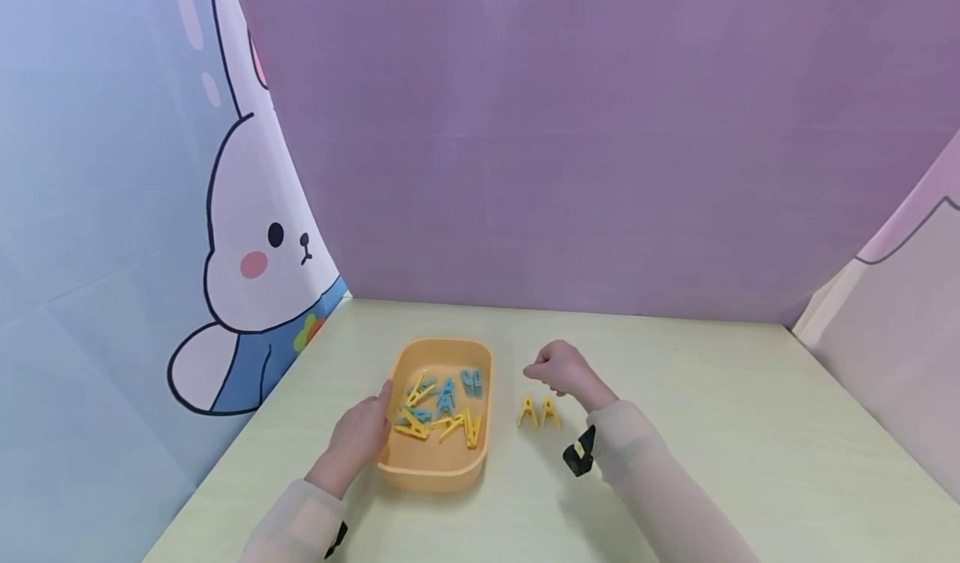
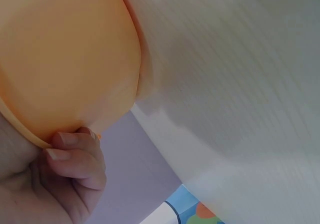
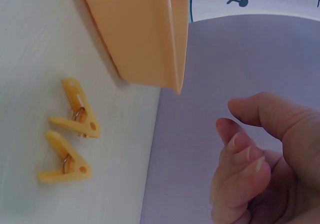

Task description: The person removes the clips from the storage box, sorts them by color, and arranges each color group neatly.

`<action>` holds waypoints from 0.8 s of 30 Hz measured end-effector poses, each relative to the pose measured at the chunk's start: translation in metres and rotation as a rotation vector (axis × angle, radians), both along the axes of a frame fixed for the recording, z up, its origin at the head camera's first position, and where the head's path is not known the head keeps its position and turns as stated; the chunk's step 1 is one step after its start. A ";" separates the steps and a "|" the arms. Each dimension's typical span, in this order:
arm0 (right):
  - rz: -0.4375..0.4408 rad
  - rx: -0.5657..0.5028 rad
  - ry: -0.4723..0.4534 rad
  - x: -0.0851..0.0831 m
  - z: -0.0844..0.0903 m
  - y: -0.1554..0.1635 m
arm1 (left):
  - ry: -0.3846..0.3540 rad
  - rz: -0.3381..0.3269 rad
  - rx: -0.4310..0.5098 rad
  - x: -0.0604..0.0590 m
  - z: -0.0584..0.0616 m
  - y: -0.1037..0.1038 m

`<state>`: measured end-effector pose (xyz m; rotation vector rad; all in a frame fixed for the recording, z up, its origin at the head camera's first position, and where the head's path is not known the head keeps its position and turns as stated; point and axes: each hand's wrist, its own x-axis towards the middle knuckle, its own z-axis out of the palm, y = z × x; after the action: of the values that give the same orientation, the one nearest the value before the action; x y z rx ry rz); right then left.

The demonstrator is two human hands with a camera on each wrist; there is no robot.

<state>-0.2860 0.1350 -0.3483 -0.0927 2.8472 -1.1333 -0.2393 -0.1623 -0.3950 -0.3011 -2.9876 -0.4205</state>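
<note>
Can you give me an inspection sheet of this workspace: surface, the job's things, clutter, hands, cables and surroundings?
Surface: pale yellow-green wood-grain table, flat.
Job's things: orange plastic tray holding mixed yellow and blue plastic clothespins; two yellow plastic clothespins lie side by side on the table right of the tray, apart from it.
Clutter: nothing seen.
Hands: left hand grips the tray's left rim; right hand hovers above the two pins, fingers loosely curled, holding nothing.
Cables: nothing seen; black wrist straps only.
Surroundings: purple backdrop behind; cartoon rabbit panel at left.
</note>
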 end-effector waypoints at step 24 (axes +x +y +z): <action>0.128 -0.007 -0.002 0.001 0.006 -0.039 | 0.002 0.004 0.002 -0.003 -0.002 0.000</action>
<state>-0.2853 0.0957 -0.3422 -0.2694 2.7899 -1.1165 -0.2418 -0.1622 -0.3975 -0.2948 -2.9853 -0.4228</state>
